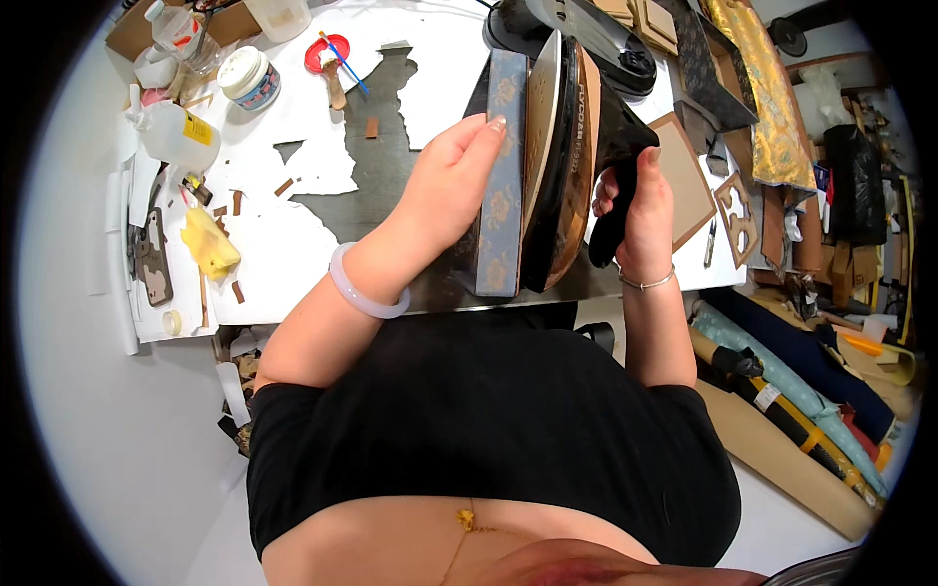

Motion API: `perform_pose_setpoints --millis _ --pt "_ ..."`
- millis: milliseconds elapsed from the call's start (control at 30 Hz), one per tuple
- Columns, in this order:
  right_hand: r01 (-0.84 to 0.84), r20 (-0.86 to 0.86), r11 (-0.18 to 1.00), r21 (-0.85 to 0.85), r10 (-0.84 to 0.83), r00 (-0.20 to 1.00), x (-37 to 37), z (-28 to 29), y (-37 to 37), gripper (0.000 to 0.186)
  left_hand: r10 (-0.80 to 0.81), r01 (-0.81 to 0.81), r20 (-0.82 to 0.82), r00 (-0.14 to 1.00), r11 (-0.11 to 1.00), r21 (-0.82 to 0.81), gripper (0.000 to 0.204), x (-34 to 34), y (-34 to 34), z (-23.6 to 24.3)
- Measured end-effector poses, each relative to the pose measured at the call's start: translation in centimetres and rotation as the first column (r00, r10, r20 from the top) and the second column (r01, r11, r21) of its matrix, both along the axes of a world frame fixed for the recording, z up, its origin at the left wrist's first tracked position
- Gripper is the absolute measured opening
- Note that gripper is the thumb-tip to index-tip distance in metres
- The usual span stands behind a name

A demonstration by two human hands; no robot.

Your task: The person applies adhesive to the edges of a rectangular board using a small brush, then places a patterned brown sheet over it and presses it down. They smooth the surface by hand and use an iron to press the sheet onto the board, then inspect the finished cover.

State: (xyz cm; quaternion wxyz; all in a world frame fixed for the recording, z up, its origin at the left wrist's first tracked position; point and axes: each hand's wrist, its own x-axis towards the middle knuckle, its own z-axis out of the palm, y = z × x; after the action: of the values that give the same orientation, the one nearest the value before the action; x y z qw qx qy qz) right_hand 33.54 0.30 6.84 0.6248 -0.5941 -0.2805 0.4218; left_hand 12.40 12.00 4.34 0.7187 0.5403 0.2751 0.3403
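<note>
My left hand (449, 181) grips a box (500, 210) covered in blue-grey fabric with a gold floral pattern. The thumb lies along its upper edge, and the other fingers are hidden behind it. In my right hand (648, 210) is the black handle of a clothes iron (565, 195), which has a brown see-through body. The iron is tipped on its side, its pale soleplate turned toward the right side of the box. The two are very close together; whether they touch along their whole length I cannot tell.
A glossy black appliance (576, 44) stands beyond the iron. At the left are a white tub (249, 80), a plastic jug (179, 135), a yellow cloth (208, 244) and a phone (154, 256). A brush (335, 86) rests on a red lid. Fabric rolls (811, 391) lie at the right.
</note>
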Motion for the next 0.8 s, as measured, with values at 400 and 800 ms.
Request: perform_pose_setpoints --millis 400,800 --pt "0.056 0.142 0.997 -0.062 -0.046 0.989 -0.6 1.9 0.4 0.051 0.024 -0.006 -0.153 0.988 0.993 0.12 0.038 -0.9 -0.6 2.7" --pt "0.081 0.232 0.993 -0.087 -0.059 0.971 -0.6 2.4 0.4 0.053 0.055 -0.024 -0.217 0.975 0.989 0.145 0.034 -0.8 -0.7 3.0"
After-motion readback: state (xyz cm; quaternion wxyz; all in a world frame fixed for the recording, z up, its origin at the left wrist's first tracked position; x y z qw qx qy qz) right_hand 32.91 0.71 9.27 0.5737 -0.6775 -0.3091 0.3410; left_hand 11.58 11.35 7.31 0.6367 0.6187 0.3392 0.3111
